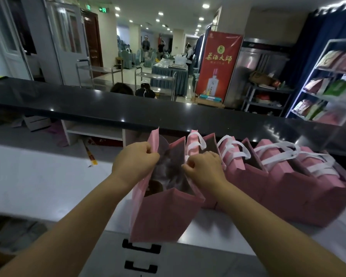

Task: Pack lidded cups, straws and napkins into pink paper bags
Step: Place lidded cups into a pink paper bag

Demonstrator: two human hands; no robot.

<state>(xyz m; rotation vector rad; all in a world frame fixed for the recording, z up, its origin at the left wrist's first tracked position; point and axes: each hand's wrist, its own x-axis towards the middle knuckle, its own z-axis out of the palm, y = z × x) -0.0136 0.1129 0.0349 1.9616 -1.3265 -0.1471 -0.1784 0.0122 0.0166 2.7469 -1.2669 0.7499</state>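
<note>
Left hand [135,159] and right hand [204,168], seemingly pinching pink bag [162,214] rims.

**A:** anything actually readable in this one?

**B:** yeah, the red banner [218,64] past the counter's far edge has big gold characters, looks like 茶酒大師. The small line under them is too blurry. The green exit sign [103,10] up top is just an arrow pictogram.

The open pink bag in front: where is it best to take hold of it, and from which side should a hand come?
Grip the top rim of the open pink bag, coming from above: it stands upright with its mouth up, and other bags crowd its right side. The left hand and right hand pinch opposite edges of that rim.
</note>
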